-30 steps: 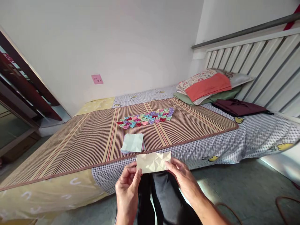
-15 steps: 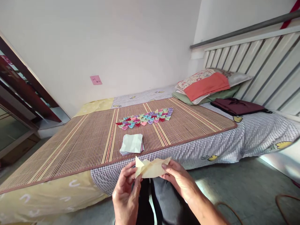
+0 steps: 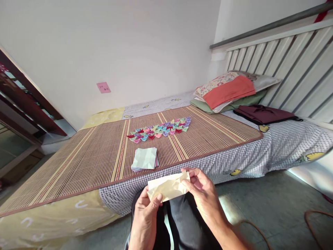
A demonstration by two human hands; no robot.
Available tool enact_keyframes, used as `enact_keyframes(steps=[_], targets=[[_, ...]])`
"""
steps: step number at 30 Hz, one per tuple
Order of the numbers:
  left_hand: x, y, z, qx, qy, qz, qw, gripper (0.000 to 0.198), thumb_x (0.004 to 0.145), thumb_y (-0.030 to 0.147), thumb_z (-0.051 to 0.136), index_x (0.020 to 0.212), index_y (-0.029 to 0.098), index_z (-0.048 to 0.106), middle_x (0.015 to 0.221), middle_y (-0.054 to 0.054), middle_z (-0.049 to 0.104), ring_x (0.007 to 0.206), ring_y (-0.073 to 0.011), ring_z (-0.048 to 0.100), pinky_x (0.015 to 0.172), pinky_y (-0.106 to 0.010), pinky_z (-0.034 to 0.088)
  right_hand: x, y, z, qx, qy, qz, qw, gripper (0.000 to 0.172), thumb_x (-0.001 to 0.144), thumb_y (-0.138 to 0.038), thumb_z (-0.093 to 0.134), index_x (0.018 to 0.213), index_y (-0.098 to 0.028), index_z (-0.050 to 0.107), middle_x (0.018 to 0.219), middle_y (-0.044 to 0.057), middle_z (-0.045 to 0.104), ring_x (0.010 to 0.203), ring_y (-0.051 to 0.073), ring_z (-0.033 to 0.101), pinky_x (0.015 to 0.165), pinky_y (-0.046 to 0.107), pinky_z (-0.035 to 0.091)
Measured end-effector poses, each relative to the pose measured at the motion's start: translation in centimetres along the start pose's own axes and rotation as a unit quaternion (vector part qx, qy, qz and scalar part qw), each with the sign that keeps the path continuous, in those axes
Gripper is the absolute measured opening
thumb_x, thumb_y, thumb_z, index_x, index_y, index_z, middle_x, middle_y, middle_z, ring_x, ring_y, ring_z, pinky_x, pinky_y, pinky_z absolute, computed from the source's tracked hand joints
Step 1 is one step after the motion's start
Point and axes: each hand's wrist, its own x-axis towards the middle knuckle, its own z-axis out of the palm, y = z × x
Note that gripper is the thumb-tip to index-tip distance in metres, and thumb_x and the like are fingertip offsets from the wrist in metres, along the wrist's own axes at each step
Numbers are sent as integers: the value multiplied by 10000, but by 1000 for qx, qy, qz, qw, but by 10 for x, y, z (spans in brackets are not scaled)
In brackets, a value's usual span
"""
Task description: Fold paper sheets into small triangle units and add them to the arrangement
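Observation:
Both my hands hold one creased pale yellow sheet of paper (image 3: 168,186) in front of my lap, near the bed's front edge. My left hand (image 3: 145,217) pinches its left end from below. My right hand (image 3: 204,194) grips its right end with closed fingers. Just beyond, a small stack of square coloured papers (image 3: 145,159) lies on the striped bamboo mat (image 3: 91,159). Farther back on the mat, several small folded paper boats (image 3: 160,129) in many colours sit in rows.
The mat covers a bed with a checked sheet (image 3: 281,146). Pillows (image 3: 229,91) and a folded dark red cloth (image 3: 262,113) lie at the right end by a slatted headboard (image 3: 286,66). A pink note (image 3: 103,87) is stuck to the wall. Grey floor lies at right.
The sheet went from a flat strip held up level to a partly folded, tilted piece held lower. My hands moved closer together and the view shifted slightly.

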Motion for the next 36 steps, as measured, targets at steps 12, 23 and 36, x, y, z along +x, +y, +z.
enact_keyframes(steps=[12, 23, 36], targets=[[-2, 7, 9, -69, 31, -67, 995, 344, 732, 444, 953, 919, 172, 855, 906, -78, 828, 863, -249, 767, 827, -353, 628, -7, -16, 2, -46, -100, 74, 991, 358, 726, -439, 957, 775, -193, 702, 730, -9, 639, 689, 154, 589, 628, 236, 502], [-17, -20, 27, -121, 42, -87, 988, 296, 625, 272, 1025, 828, 183, 829, 948, -55, 808, 868, -183, 731, 724, -247, 603, -13, -7, 13, -92, -82, 31, 992, 403, 793, -542, 885, 823, -203, 669, 708, -10, 623, 640, 157, 564, 578, 241, 498], [-15, -21, 22, -159, 65, -114, 979, 402, 681, 320, 999, 1032, 231, 823, 1079, -41, 824, 934, -202, 759, 763, -273, 601, -13, -14, 12, -133, -146, 40, 979, 375, 841, -492, 855, 764, -202, 629, 659, -26, 572, 596, 137, 508, 553, 239, 431]])
